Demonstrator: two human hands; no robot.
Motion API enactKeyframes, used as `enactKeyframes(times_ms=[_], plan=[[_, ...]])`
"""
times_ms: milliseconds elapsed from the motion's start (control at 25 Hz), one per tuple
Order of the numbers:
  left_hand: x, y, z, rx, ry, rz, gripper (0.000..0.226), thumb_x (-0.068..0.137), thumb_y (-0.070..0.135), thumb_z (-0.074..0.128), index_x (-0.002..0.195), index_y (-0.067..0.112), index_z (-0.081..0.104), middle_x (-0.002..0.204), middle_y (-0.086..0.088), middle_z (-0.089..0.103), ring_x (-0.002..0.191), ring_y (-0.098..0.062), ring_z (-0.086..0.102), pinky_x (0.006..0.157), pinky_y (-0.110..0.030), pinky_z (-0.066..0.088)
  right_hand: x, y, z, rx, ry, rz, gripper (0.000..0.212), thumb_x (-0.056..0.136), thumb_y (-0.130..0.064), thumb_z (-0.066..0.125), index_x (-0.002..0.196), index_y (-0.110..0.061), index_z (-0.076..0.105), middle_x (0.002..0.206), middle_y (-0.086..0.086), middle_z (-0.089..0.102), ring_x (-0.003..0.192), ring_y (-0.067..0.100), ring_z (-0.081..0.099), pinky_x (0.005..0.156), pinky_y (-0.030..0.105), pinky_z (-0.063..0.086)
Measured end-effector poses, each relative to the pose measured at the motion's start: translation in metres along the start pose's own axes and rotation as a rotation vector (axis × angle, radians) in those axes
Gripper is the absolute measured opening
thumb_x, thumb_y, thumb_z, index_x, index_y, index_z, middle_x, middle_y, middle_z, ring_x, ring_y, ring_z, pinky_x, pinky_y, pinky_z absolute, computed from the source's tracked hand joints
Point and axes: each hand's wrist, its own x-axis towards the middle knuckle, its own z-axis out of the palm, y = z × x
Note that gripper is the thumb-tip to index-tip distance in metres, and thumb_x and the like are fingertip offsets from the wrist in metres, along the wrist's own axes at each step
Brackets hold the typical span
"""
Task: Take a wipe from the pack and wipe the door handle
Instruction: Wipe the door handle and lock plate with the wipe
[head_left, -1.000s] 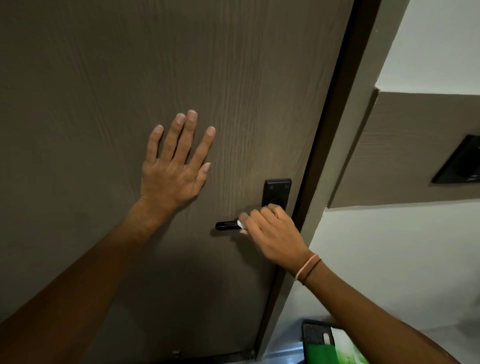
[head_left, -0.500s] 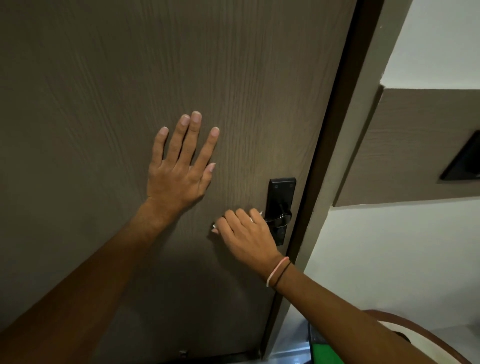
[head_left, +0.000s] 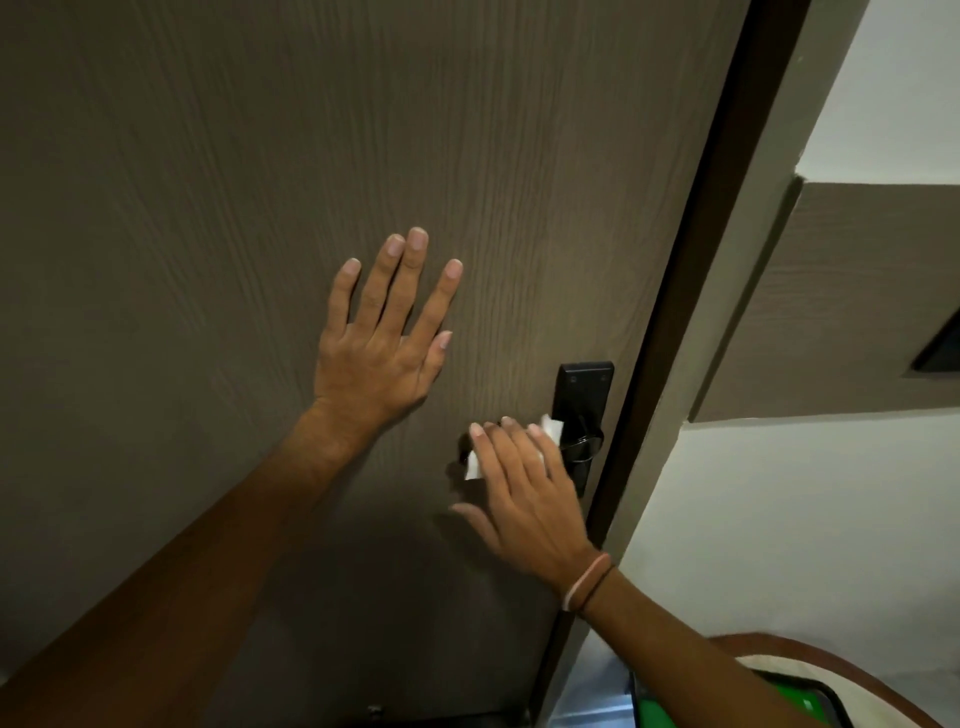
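Observation:
A brown wood-grain door (head_left: 260, 156) fills most of the view. Its black door handle (head_left: 582, 410) sits near the right edge, the lever mostly hidden under my right hand. My right hand (head_left: 524, 488) lies over the lever with fingers extended and thumb spread, pressing a white wipe (head_left: 551, 430) onto it; wipe corners stick out at both ends of the fingers. My left hand (head_left: 382, 353) rests flat on the door, fingers apart, to the left of and above the handle. A green wipe pack (head_left: 691, 706) shows at the bottom right, partly hidden by my forearm.
A dark door frame (head_left: 691, 270) runs along the door's right side, with a white wall (head_left: 805, 519) and a brown panel (head_left: 857, 301) carrying a black switch plate (head_left: 943, 348) beyond it. A brown-rimmed round surface (head_left: 810, 654) holds the pack.
My right hand slid left along the lever from the plate end, then loosened its curled grip to flat fingers with the wipe showing. My left hand stayed flat on the door.

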Motion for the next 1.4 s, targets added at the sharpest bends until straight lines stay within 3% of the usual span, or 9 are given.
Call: enactKeyframes(times_ms=[160, 360, 560, 760, 960, 1040, 1160, 1280, 1400], plan=[[-0.001, 0.000, 0.002, -0.009, 0.022, -0.002, 0.068, 0.109, 0.041, 0.040, 0.167, 0.019, 0.012, 0.165, -0.021, 0.025, 0.160, -0.026, -0.010, 0.130, -0.049, -0.002, 0.029, -0.051, 0.018, 0.005, 0.126, 0.059, 0.087, 0.097, -0.065, 0.044, 0.157, -0.005, 0.026, 0.145, 0.011, 0.045, 0.134, 0.025, 0.044, 0.123, 0.045, 0.013], [-0.003, -0.001, 0.002, -0.003, 0.023, -0.006, 0.069, 0.109, 0.041, 0.041, 0.167, 0.018, 0.014, 0.167, -0.020, 0.020, 0.160, -0.026, -0.009, 0.130, -0.049, -0.002, -0.003, -0.004, 0.019, -0.088, 0.195, -0.073, 0.083, 0.102, -0.048, 0.045, 0.162, -0.006, 0.006, 0.166, 0.015, 0.017, 0.159, 0.028, 0.007, 0.130, 0.045, -0.002], [-0.003, 0.001, 0.003, 0.011, 0.032, -0.024, 0.068, 0.109, 0.041, 0.042, 0.167, 0.018, 0.015, 0.166, -0.021, 0.023, 0.160, -0.026, -0.009, 0.130, -0.048, -0.002, -0.044, 0.053, 0.013, -0.045, 0.134, 0.156, 0.091, 0.098, -0.051, 0.046, 0.162, -0.011, -0.004, 0.167, 0.014, 0.010, 0.157, 0.029, 0.004, 0.130, 0.041, -0.005], [-0.004, 0.001, 0.004, 0.005, 0.033, -0.022, 0.068, 0.109, 0.040, 0.041, 0.167, 0.019, 0.013, 0.167, -0.019, 0.021, 0.161, -0.030, 0.005, 0.131, -0.048, -0.003, -0.036, 0.015, 0.023, 0.089, 0.202, 0.437, 0.092, 0.099, -0.063, 0.037, 0.162, -0.010, -0.004, 0.169, 0.015, 0.009, 0.159, 0.026, -0.005, 0.131, 0.039, -0.001], [-0.002, 0.002, 0.003, -0.003, 0.035, -0.011, 0.067, 0.109, 0.040, 0.040, 0.167, 0.019, 0.013, 0.166, -0.021, 0.026, 0.155, -0.035, 0.020, 0.130, -0.048, -0.002, 0.002, -0.047, 0.028, 0.035, 0.229, 0.206, 0.088, 0.100, -0.048, 0.053, 0.161, -0.006, 0.006, 0.161, 0.017, 0.028, 0.159, 0.025, -0.001, 0.130, 0.041, 0.000], [-0.003, 0.001, 0.003, 0.002, 0.029, -0.020, 0.067, 0.109, 0.040, 0.038, 0.167, 0.019, 0.013, 0.166, -0.021, 0.023, 0.159, -0.033, 0.011, 0.130, -0.047, -0.004, 0.015, -0.057, 0.028, -0.077, 0.242, 0.094, 0.075, 0.100, -0.030, 0.059, 0.160, -0.006, 0.021, 0.162, 0.010, 0.030, 0.159, 0.026, 0.009, 0.130, 0.042, 0.002], [-0.004, 0.001, 0.004, 0.004, 0.020, -0.028, 0.066, 0.109, 0.041, 0.038, 0.167, 0.019, 0.015, 0.166, -0.021, 0.023, 0.160, -0.026, -0.007, 0.130, -0.047, -0.004, 0.013, -0.038, 0.024, -0.121, 0.234, -0.073, 0.054, 0.105, -0.017, 0.046, 0.157, -0.007, 0.031, 0.159, 0.009, 0.036, 0.149, 0.027, 0.031, 0.128, 0.042, 0.010], [-0.004, 0.000, 0.005, 0.000, 0.026, -0.039, 0.066, 0.109, 0.041, 0.039, 0.167, 0.019, 0.017, 0.167, -0.021, 0.024, 0.160, -0.025, -0.007, 0.131, -0.048, -0.001, 0.004, 0.003, 0.009, 0.009, 0.184, -0.041, 0.055, 0.104, -0.033, 0.042, 0.152, -0.006, 0.036, 0.145, 0.013, 0.044, 0.129, 0.028, 0.045, 0.117, 0.040, 0.026], [-0.004, 0.000, 0.005, 0.004, 0.031, -0.038, 0.067, 0.108, 0.041, 0.040, 0.167, 0.019, 0.016, 0.166, -0.020, 0.023, 0.160, -0.025, -0.008, 0.130, -0.048, -0.002, -0.013, 0.049, -0.002, -0.015, 0.156, 0.016, 0.066, 0.088, -0.043, 0.064, 0.142, -0.009, 0.045, 0.132, 0.015, 0.059, 0.122, 0.030, 0.048, 0.113, 0.043, 0.032]])
